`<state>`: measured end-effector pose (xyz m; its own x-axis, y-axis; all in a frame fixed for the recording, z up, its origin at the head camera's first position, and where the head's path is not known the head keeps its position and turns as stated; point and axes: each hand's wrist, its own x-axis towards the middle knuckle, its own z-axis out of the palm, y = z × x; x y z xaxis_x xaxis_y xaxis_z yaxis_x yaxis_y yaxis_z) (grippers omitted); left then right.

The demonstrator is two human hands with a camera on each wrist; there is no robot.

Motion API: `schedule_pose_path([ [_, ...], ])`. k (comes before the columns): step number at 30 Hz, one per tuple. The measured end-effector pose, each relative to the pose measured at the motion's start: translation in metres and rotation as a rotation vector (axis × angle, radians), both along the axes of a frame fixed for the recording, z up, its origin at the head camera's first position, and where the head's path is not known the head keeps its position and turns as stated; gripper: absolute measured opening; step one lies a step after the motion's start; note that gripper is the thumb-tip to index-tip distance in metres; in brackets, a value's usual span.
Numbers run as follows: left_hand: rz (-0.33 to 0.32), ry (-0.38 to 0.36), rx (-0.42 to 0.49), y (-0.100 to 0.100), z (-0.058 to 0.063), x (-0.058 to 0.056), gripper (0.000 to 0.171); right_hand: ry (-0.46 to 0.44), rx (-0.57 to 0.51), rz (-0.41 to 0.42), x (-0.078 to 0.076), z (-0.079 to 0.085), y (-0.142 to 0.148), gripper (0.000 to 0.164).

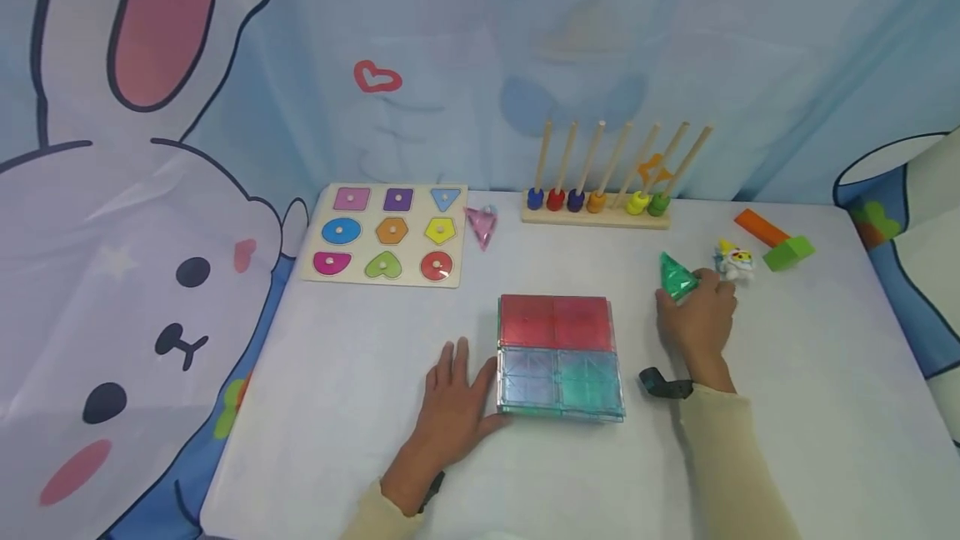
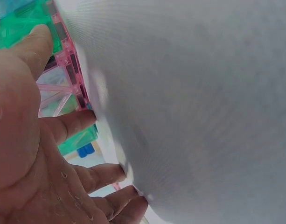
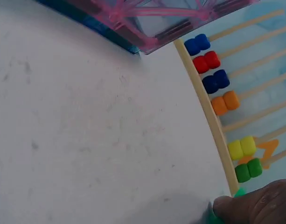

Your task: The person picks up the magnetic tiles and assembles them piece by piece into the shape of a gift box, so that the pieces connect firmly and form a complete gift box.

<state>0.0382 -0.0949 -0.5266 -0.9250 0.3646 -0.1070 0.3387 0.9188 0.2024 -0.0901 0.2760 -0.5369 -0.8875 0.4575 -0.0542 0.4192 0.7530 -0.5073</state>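
A box of translucent magnetic tiles sits mid-table, its top red at the back and clear-bluish to green at the front. My left hand rests on the table at the box's left side, fingers stretched out and thumb by its near corner. In the left wrist view the thumb and forefinger lie along the pink and green tile edges. My right hand pinches a green translucent triangular piece, right of the box. Only the thumb and a sliver of green show in the right wrist view.
Behind the box stands a wooden peg rack with colored beads. A shape puzzle board lies back left beside a pink triangular gem. Past my right hand are a small white figure, an orange block and a green block.
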Motion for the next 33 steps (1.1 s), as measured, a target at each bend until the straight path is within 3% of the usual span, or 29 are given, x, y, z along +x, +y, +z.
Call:
schedule_pose_path([
  [5, -0.009, -0.005, 0.003, 0.0, -0.001, -0.001, 0.084, 0.262, -0.019, 0.087, 0.012, 0.023, -0.016, 0.044],
  [7, -0.013, -0.009, 0.009, 0.0, -0.001, -0.001, 0.084, 0.352, -0.037, 0.174, 0.023, 0.04, -0.023, 0.038],
  [10, -0.012, -0.006, 0.01, 0.0, 0.0, -0.003, 0.085, 0.45, -0.089, 0.39, 0.042, 0.067, -0.034, 0.029],
  [14, 0.001, -0.009, 0.005, -0.001, 0.002, -0.004, 0.085, 0.462, -0.161, 0.719, 0.061, 0.088, -0.044, 0.027],
  [17, 0.004, -0.014, 0.011, -0.002, 0.002, -0.003, 0.085, 0.391, -0.182, 0.843, 0.068, 0.088, -0.049, 0.033],
  [22, -0.006, -0.018, 0.032, 0.0, 0.001, -0.003, 0.084, 0.286, -0.173, 0.861, 0.073, 0.078, -0.052, 0.036],
  [28, -0.014, -0.039, 0.027, 0.0, 0.004, -0.004, 0.084, 0.3, -0.236, 0.826, 0.077, 0.072, -0.048, 0.04],
  [30, -0.029, -0.061, 0.03, -0.004, 0.005, -0.007, 0.084, 0.338, -0.282, 0.766, 0.079, 0.067, -0.042, 0.042],
  [33, -0.067, -0.143, 0.081, -0.019, 0.013, -0.021, 0.076, 0.399, -0.303, 0.594, 0.084, 0.047, -0.032, 0.035],
])
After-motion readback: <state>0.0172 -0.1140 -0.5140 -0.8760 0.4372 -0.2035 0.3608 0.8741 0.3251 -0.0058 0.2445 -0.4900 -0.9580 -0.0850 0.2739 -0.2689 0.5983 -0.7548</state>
